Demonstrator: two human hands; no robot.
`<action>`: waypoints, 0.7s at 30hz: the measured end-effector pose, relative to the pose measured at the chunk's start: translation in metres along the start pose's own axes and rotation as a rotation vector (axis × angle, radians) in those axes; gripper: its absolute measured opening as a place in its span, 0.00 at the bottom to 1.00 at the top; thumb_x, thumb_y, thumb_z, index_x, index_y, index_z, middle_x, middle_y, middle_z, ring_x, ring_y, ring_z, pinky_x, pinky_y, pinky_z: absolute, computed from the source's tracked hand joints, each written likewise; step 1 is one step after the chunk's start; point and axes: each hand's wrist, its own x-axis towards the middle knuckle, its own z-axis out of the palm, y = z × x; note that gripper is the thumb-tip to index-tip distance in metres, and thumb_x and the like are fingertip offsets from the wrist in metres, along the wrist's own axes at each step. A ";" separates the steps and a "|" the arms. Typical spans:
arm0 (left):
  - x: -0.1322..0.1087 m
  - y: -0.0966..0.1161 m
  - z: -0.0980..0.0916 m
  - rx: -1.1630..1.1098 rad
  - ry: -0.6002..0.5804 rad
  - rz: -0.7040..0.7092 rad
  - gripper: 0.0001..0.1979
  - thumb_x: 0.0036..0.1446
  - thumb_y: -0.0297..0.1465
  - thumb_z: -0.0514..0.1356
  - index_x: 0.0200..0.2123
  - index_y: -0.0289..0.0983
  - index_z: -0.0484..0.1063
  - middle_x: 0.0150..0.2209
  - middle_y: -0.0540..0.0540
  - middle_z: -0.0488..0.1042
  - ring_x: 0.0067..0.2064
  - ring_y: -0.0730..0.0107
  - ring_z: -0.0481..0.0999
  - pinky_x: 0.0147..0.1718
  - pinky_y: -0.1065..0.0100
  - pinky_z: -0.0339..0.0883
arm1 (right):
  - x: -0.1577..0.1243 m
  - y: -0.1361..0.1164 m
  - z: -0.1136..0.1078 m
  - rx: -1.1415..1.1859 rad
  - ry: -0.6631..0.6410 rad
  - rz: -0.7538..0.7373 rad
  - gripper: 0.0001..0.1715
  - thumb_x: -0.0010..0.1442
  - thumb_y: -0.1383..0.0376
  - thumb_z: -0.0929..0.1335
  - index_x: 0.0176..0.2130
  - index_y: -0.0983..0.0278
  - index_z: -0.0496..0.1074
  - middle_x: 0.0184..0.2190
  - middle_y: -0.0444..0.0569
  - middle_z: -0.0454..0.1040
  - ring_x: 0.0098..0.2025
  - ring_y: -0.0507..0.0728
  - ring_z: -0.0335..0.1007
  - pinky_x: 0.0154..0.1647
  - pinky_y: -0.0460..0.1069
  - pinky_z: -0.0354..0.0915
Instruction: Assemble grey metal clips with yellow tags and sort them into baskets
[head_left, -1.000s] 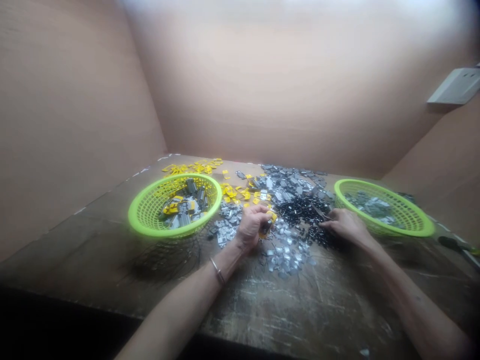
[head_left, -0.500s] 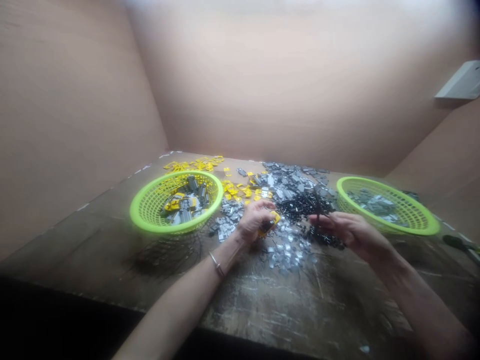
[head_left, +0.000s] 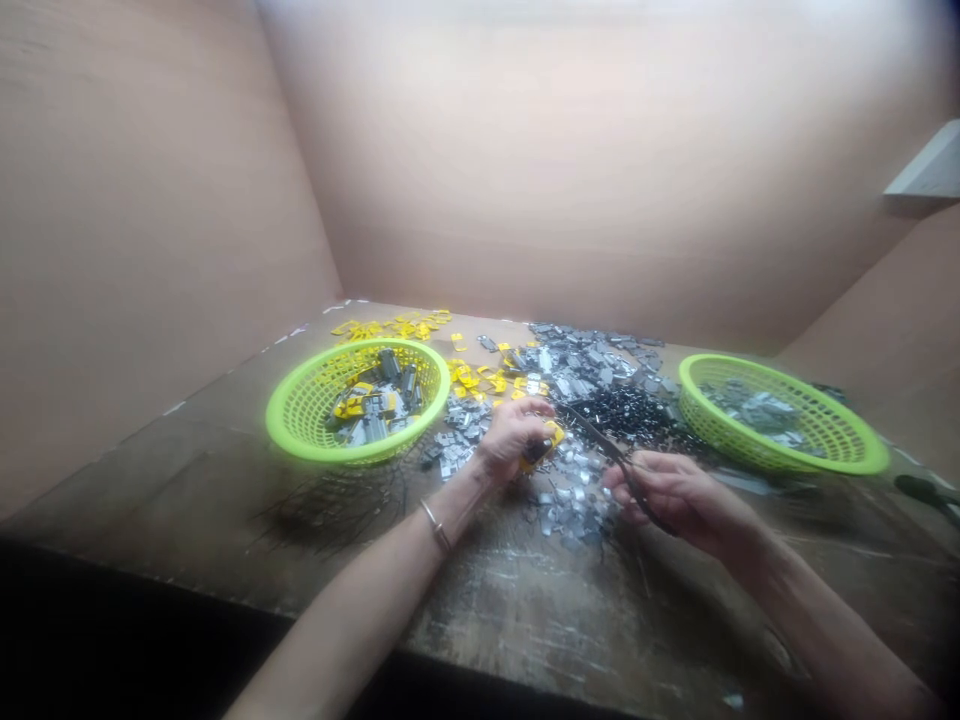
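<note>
My left hand point(head_left: 517, 435) is closed around a small yellow-and-dark plastic piece point(head_left: 553, 436), mostly hidden by the fingers. In my right hand point(head_left: 671, 490) is a slim dark pointed hand tool point(head_left: 600, 438); whether it is tweezers or scissors I cannot tell. Its tip points up and left, close to the yellow piece. Beneath and between the hands lie shiny small metal plates point(head_left: 577, 500). Just beyond is a heap of tiny black parts point(head_left: 630, 415).
A green basket point(head_left: 281, 425) of yellow and grey pieces stands left. Another green basket point(head_left: 855, 458) with grey plates stands right. Grey plates point(head_left: 585, 355) and yellow frames point(head_left: 409, 325) are spread at the back. Walls point(head_left: 525, 200) close in the worn table point(head_left: 510, 620).
My right hand has moved down and slightly left from the black heap. The tool has swung from upright to pointing at my left hand, which has stayed put.
</note>
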 end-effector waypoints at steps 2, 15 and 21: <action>0.000 0.000 0.001 0.008 0.005 0.008 0.14 0.36 0.23 0.57 0.32 0.31 0.62 0.17 0.51 0.65 0.17 0.78 0.64 0.18 0.73 0.57 | -0.002 0.001 0.001 -0.023 -0.004 0.002 0.08 0.49 0.65 0.64 0.27 0.69 0.67 0.25 0.49 0.64 0.25 0.49 0.59 0.25 0.46 0.59; 0.002 -0.001 0.000 0.080 -0.005 0.007 0.13 0.36 0.23 0.57 0.31 0.30 0.63 0.20 0.49 0.66 0.18 0.80 0.64 0.19 0.74 0.58 | -0.011 -0.010 0.005 -0.472 0.107 -0.081 0.09 0.45 0.61 0.64 0.22 0.66 0.64 0.22 0.45 0.59 0.23 0.49 0.52 0.22 0.44 0.51; 0.002 -0.003 0.000 0.102 -0.032 -0.007 0.13 0.36 0.24 0.57 0.31 0.31 0.64 0.22 0.48 0.66 0.20 0.79 0.65 0.19 0.74 0.58 | -0.009 -0.017 0.007 -0.551 0.119 -0.061 0.10 0.44 0.60 0.65 0.20 0.65 0.64 0.23 0.46 0.64 0.22 0.49 0.53 0.21 0.45 0.50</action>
